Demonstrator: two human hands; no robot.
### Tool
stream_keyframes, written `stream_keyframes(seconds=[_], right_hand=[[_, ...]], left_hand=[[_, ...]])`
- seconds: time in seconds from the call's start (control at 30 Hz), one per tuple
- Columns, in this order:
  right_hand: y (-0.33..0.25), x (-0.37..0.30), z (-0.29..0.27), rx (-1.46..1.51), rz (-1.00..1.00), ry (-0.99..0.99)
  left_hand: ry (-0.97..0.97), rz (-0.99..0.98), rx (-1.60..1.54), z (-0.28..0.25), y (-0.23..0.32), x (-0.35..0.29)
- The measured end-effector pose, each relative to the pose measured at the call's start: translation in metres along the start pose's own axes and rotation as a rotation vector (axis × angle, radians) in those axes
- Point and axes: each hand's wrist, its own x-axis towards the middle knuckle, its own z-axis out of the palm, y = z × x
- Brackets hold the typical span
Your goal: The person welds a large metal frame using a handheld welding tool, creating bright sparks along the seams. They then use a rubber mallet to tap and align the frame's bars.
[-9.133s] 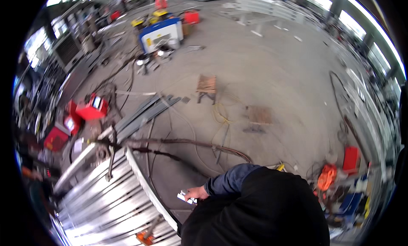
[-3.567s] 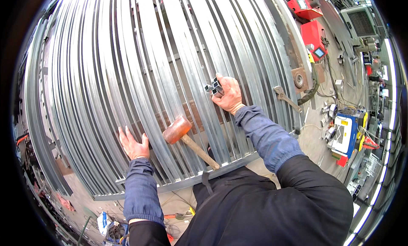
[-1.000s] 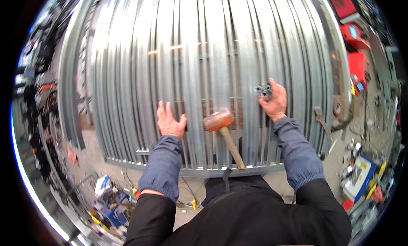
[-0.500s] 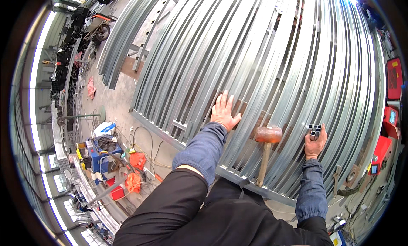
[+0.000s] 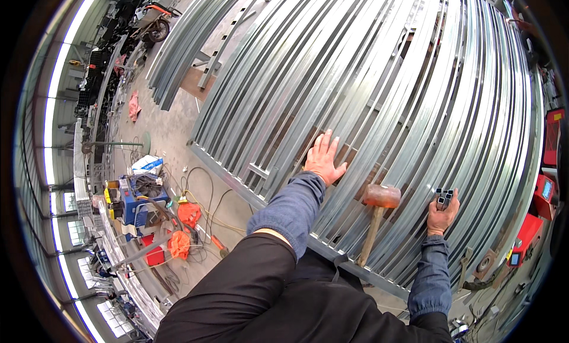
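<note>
My left hand (image 5: 325, 159) lies flat with its fingers spread on the long galvanised steel bars (image 5: 284, 130) of a wide metal frame. At the right, my right hand (image 5: 443, 215) is closed around a small cluster of square metal tubes (image 5: 444, 199). Their hollow ends face me; how long they are cannot be seen. Between my hands rests a mallet (image 5: 381, 196) with a worn reddish-brown head, its wooden handle (image 5: 370, 239) pointing toward my body across the bars.
An open-end wrench (image 5: 465, 266) lies by the frame's near right corner. Red machines (image 5: 524, 239) line the right side. On the floor at left are a blue machine (image 5: 142, 201), orange cloths (image 5: 188, 215) and loose cables. More steel profiles (image 5: 184, 53) are stacked at far left.
The view has shifted slightly, so the scene sits a little lower and mostly further right. A bright glare at the far right is gone. Both hands keep nearly the same places on the frame.
</note>
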Motion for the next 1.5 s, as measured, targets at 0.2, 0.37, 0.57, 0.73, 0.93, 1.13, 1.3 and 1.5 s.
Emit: stream_keyframes(seconds=[0.2,0.37,0.57,0.73,0.93,1.13,1.3,1.5], right_hand=[[-0.003,0.001,0.0,0.033,0.042,-0.012],[-0.005,0.002,-0.001,0.036,0.036,-0.008],[-0.003,0.001,-0.001,0.001,0.029,-0.004],[-0.002,0.001,-0.001,0.0,0.025,-0.012],[0.003,-0.003,-0.001,0.039,0.081,-0.04],[-0.005,0.001,-0.002,0.008,0.02,-0.022],[-0.003,-0.001,-0.001,0.015,0.052,-0.03],[0.001,-0.001,0.0,-0.014,-0.027,-0.005]], left_hand=[[-0.002,-0.005,0.002,0.0,0.0,0.0],[-0.011,-0.006,0.011,-0.002,0.0,0.0],[-0.013,-0.006,0.009,-0.003,0.001,0.0],[-0.013,-0.009,0.016,0.0,0.001,0.0],[-0.021,-0.007,0.018,0.0,0.001,0.001],[-0.012,-0.006,0.01,-0.001,-0.001,-0.001],[-0.015,-0.001,-0.023,-0.004,-0.002,-0.001],[0.021,0.014,-0.045,-0.002,-0.005,-0.003]])
